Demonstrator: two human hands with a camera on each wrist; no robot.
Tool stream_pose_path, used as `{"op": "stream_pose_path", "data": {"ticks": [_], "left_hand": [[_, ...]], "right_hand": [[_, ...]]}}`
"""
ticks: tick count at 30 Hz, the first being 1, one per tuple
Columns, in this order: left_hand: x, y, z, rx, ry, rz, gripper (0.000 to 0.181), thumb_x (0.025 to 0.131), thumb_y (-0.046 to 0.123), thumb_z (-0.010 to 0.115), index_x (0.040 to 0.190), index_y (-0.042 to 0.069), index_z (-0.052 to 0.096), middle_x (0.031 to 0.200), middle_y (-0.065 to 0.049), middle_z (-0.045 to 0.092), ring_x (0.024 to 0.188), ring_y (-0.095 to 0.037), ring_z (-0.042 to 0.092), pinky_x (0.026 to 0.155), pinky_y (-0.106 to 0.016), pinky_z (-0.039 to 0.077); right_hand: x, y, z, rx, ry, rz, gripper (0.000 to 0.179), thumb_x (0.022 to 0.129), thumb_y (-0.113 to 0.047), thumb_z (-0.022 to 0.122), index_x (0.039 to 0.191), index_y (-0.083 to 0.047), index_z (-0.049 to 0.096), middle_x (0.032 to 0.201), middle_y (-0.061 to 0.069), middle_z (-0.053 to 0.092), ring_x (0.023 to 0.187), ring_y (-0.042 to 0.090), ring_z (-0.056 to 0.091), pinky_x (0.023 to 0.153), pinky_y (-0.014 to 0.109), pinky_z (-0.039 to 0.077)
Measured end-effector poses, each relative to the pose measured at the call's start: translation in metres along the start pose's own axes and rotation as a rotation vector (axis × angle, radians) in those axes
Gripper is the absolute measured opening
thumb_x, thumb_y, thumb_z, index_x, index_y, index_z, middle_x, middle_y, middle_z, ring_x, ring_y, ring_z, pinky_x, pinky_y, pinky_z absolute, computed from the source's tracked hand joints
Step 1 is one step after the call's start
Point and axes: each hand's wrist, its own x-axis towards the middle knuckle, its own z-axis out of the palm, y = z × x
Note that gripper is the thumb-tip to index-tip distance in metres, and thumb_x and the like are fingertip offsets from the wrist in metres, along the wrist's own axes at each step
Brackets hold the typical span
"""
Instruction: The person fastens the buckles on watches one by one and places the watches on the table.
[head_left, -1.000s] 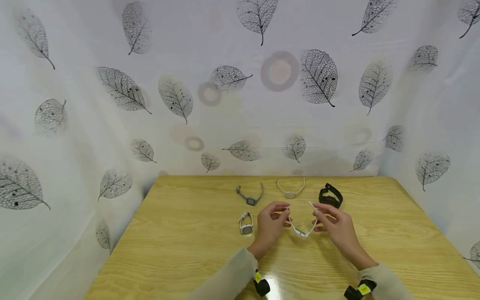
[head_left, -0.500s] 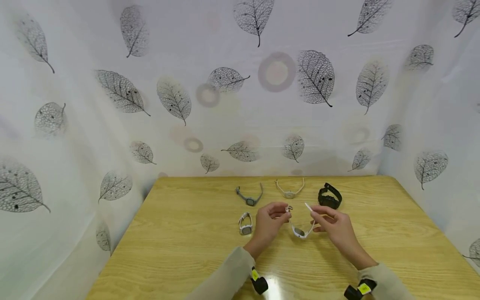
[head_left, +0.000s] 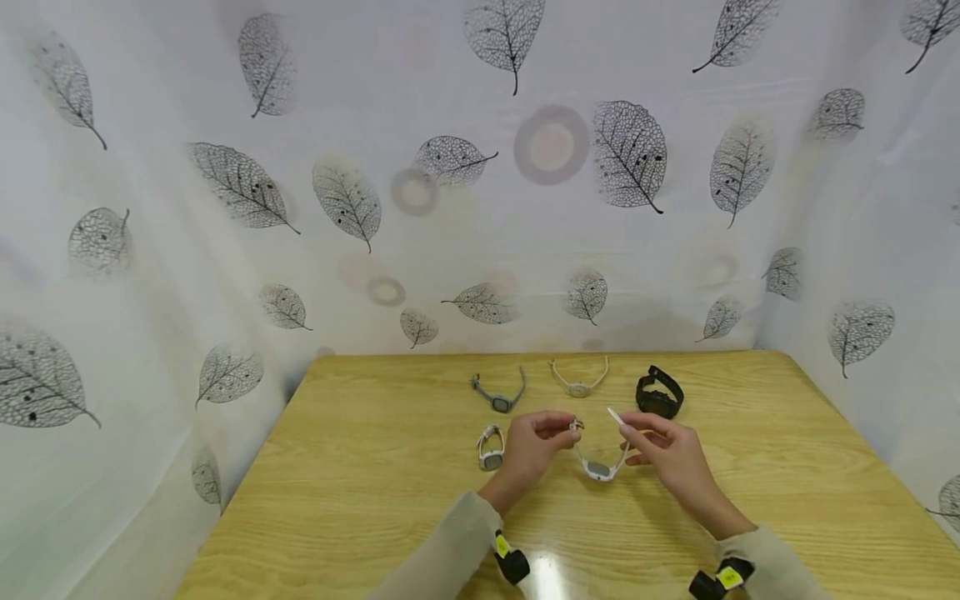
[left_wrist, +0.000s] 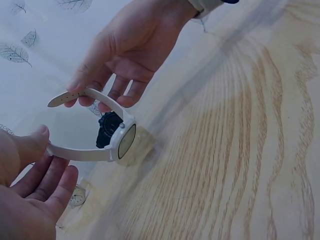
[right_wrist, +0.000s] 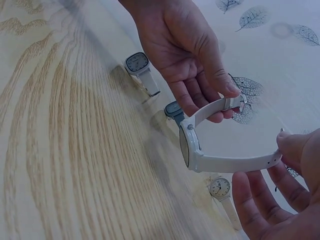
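Observation:
A white wristwatch (head_left: 598, 471) hangs unfastened above the table, its strap in an open U and its case lowest. My left hand (head_left: 528, 450) pinches the buckle end of the strap between thumb and fingers. The pointed end with the holes is pinched by my right hand (head_left: 667, 450). In the left wrist view, the watch case (left_wrist: 127, 140) is seen from the side, with the two strap ends apart. The buckle (right_wrist: 242, 103) sticks out past my left thumb in the right wrist view.
On the wooden table (head_left: 360, 500) lie a grey watch (head_left: 502, 403), a pale round watch (head_left: 578, 389) and a black watch (head_left: 660, 404) behind my hands. A white square-faced watch (head_left: 492, 460) lies just left of my left hand. A leaf-print curtain (head_left: 450, 233) encloses the back and sides.
The white watch has tilted so that its face shows more to the head camera, and it sits slightly lower. My left hand has shifted a little left and down. Both hands keep their hold.

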Motion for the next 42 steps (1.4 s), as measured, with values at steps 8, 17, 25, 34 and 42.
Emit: {"op": "stream_pose_path", "data": {"ticks": [8, 17, 25, 34, 42], "left_hand": [[0.0, 0.003, -0.002, -0.032, -0.034, -0.014, 0.026, 0.094, 0.009, 0.076, 0.114, -0.007, 0.074, 0.101, -0.009, 0.077, 0.087, -0.017, 0.074, 0.079, -0.032, 0.062], [0.0, 0.009, 0.002, -0.074, 0.028, -0.04, 0.019, 0.095, 0.014, 0.076, 0.109, 0.001, 0.077, 0.103, -0.011, 0.077, 0.089, -0.017, 0.073, 0.08, -0.035, 0.062], [0.0, 0.011, 0.008, -0.091, 0.026, 0.0, 0.017, 0.095, 0.013, 0.076, 0.109, 0.003, 0.078, 0.104, -0.007, 0.077, 0.091, -0.015, 0.072, 0.079, -0.031, 0.061], [0.0, 0.012, 0.01, -0.087, 0.001, -0.007, 0.017, 0.093, 0.011, 0.077, 0.107, 0.002, 0.078, 0.102, -0.007, 0.077, 0.085, -0.014, 0.071, 0.078, -0.03, 0.061], [0.002, 0.008, 0.008, -0.081, -0.053, -0.011, 0.016, 0.094, 0.007, 0.076, 0.108, 0.0, 0.077, 0.101, -0.011, 0.077, 0.087, -0.013, 0.072, 0.082, -0.039, 0.062]], "right_hand": [[0.001, 0.0, 0.0, -0.021, -0.035, -0.025, 0.033, 0.101, -0.017, 0.069, 0.126, 0.005, 0.067, 0.107, 0.023, 0.068, 0.087, 0.025, 0.072, 0.072, 0.045, 0.063], [0.001, 0.0, 0.002, -0.072, -0.086, -0.016, 0.031, 0.1, -0.017, 0.07, 0.124, 0.003, 0.07, 0.111, 0.032, 0.067, 0.088, 0.024, 0.072, 0.073, 0.039, 0.063], [0.004, 0.002, 0.006, -0.095, -0.115, -0.073, 0.028, 0.1, -0.014, 0.069, 0.123, 0.003, 0.07, 0.111, 0.031, 0.068, 0.09, 0.028, 0.073, 0.072, 0.041, 0.063], [0.006, -0.001, 0.011, -0.15, -0.108, -0.104, 0.027, 0.1, -0.017, 0.069, 0.122, 0.0, 0.072, 0.107, 0.02, 0.072, 0.091, 0.029, 0.072, 0.071, 0.036, 0.063], [0.007, -0.004, 0.012, -0.172, -0.114, -0.106, 0.027, 0.101, -0.017, 0.069, 0.121, -0.001, 0.072, 0.111, 0.023, 0.071, 0.091, 0.03, 0.072, 0.071, 0.034, 0.063]]}}
